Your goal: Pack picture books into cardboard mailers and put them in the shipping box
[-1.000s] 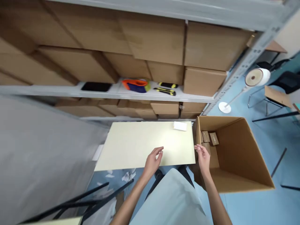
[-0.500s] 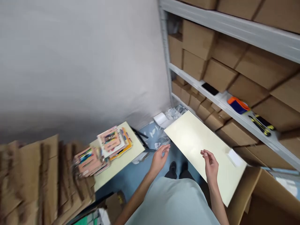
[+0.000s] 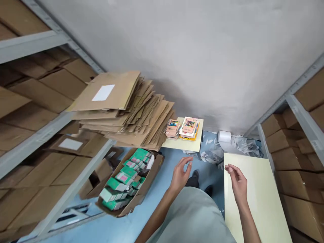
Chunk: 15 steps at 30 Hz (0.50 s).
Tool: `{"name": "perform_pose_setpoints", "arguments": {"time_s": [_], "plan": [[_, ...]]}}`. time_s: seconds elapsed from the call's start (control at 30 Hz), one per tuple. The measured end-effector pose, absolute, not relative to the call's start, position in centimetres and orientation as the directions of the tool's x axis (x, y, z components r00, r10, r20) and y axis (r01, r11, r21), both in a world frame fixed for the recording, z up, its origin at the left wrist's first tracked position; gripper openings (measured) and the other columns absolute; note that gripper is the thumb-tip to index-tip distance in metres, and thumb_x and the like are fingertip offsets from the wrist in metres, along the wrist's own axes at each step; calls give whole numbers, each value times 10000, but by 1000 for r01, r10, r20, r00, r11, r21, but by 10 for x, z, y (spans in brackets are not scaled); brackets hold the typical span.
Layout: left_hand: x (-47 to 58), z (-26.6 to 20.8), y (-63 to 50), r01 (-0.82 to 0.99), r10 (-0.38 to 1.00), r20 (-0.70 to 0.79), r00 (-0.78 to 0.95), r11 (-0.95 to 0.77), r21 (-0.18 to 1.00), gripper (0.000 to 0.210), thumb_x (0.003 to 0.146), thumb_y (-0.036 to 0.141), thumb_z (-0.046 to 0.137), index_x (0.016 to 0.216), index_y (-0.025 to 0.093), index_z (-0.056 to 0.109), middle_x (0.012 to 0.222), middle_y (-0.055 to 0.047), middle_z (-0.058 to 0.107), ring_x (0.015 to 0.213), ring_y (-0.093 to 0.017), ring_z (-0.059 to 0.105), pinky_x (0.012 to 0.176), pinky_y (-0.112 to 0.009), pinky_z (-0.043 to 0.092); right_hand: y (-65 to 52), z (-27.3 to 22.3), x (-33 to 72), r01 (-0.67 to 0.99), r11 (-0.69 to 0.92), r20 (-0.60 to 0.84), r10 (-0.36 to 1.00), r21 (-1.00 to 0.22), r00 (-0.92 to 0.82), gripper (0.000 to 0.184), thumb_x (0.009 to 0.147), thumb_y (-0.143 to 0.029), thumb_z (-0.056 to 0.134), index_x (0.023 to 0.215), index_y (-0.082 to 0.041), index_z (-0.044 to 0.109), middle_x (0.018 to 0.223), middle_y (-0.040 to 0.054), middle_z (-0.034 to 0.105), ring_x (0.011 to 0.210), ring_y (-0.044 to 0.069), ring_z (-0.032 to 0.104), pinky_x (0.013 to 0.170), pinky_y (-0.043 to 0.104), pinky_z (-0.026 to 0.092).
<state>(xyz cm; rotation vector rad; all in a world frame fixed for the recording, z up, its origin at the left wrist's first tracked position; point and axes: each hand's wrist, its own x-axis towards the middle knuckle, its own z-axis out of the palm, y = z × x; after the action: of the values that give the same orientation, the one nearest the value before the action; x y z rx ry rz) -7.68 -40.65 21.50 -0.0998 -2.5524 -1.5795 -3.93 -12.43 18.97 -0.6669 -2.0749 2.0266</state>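
The cream tabletop (image 3: 260,202) runs off the bottom edge. The print on the green boxes (image 3: 126,179) in the open carton (image 3: 152,168) is too small to read, as are the booklet covers (image 3: 188,126). The shelf cartons (image 3: 30,168) are cropped at left.

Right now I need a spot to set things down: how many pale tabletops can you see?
2. One small tabletop against the wall, carrying stacks of colourful booklets; one larger tabletop at lower right, under the right hand. Others may be out of view.
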Motion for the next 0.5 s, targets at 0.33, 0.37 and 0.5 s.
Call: {"name": "perform_pose_setpoints", "arguments": {"time_s": [0.33,0.37,0.5], "plan": [[-100,204,-496,6,-360,183,-915,441,897,278,1079,396,603,1183,248,813,1178,-105,818,1126,-255,786,1017,-397,616,-231,196,-143,114,42,-108,131,-993,-985,546,891,-713,787,1105,-212,823,1107,158,864,1003,322,836,955,468,681],[-106,201,-505,3,-376,180,-909,426,905,284,1080,404,602,1182,247,815,1174,-105,817,1126,-256,786,1022,-402,616,-246,195,-152,107,42,-103,97,-993,-990,544,894,-715,786,1105,-215,824,1102,155,863,1000,320,835,951,465,681],[-140,193,-541,-17,-378,128,-917,358,934,282,1074,404,607,1175,239,812,1171,-105,818,1124,-254,788,1020,-407,620,-298,189,-191,107,68,-106,20,-992,-994,545,901,-729,773,1091,-221,821,1074,150,860,973,318,832,881,438,686]]}}
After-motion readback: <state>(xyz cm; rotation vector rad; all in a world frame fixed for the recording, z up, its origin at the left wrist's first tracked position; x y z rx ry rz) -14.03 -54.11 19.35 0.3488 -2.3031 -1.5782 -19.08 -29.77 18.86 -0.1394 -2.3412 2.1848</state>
